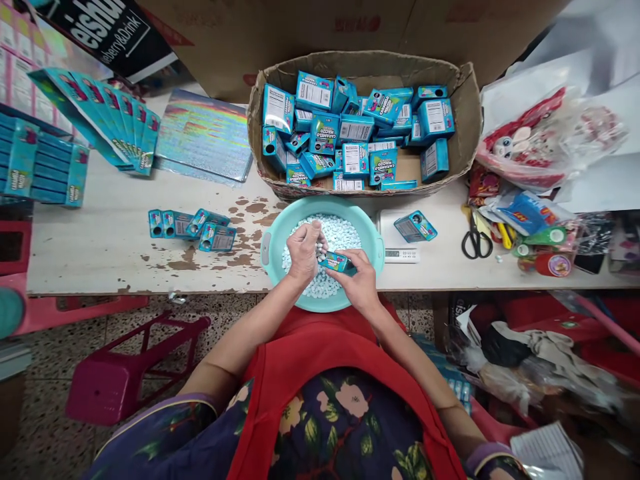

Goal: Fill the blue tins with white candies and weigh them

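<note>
Over a mint-green basin [267, 233] full of small pale candies [345, 231], both hands work close together. My right hand [361, 277] is closed around a small blue candy box [334, 261], tilted with its end toward my other hand. My left hand [305, 252] is curled with several candies between its fingers, right at the end of that box. Its palm side is partly hidden. To the right of the basin, a blue box [415, 227] rests on a white kitchen scale [403, 255]. A few more blue boxes [217, 237] lie on the table at left.
Behind the basin stands a cut-down cardboard carton [365, 59] holding many blue boxes. Black scissors [477, 243] and bagged items [530, 147] lie at right. Flat box sleeves [115, 120] and shiny sheets [203, 137] sit at left. A magenta stool [107, 383] is on the floor.
</note>
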The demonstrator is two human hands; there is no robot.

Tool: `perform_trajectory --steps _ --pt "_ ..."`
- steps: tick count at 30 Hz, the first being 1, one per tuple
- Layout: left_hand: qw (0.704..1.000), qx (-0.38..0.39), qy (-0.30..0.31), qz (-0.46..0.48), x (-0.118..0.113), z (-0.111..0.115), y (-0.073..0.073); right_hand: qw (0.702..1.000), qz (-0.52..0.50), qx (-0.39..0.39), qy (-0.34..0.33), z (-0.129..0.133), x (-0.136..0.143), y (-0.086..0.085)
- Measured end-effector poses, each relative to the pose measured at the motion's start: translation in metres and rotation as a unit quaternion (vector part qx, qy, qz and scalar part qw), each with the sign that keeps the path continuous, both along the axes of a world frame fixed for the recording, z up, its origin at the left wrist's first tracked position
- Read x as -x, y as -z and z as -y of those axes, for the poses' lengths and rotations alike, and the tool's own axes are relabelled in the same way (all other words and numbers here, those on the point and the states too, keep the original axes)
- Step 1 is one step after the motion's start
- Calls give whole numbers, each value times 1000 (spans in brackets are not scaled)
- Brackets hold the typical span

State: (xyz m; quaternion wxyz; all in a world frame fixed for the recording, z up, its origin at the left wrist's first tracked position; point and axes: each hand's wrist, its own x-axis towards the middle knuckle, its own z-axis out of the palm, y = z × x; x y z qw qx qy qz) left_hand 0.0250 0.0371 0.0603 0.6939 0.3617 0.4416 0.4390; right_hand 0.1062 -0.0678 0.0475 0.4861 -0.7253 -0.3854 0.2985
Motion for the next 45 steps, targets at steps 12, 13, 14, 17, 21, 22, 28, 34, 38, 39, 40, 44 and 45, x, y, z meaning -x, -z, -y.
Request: perform_trajectory --steps 12,13,14,17,21,22,28,34,38,39,40,44,45 --pt "1000 4 -2 7 -12 -2 1 999 -20 0 30 1 -9 15" --pt "1000 6 4 12 -13 1 0 999 -20 -3 32 1 -9 16" --pt "1000 11 15 17 -13 3 -1 999 -24 -3 31 1 -9 18" --pt "998 44 34 35 -10 4 -2 998 -53 7 24 0 -9 21" --pt "986 127 11 111 4 -16 -3 997 -76 -5 28 6 -13 18" --pt "979 156 9 129 7 -21 -2 996 -79 -9 28 8 -14 17" --pt "938 325 55 110 9 -23 10 996 -79 6 31 19 -24 19" --pt "943 308 55 111 12 -24 15 996 -86 17 34 24 -28 27" --pt "958 267 43 97 12 -22 12 998 -48 41 19 19 -24 24" --pt "967 235 34 93 11 -19 11 998 -37 40 15 17 -22 21" --pt "976 197 24 88 9 -14 11 999 -27 38 9 16 -19 18" --pt "997 63 -10 53 0 2 9 999 8 38 -3 9 -9 11" --pt "997 56 -17 47 -1 4 9 999 10 38 -3 8 -8 11"
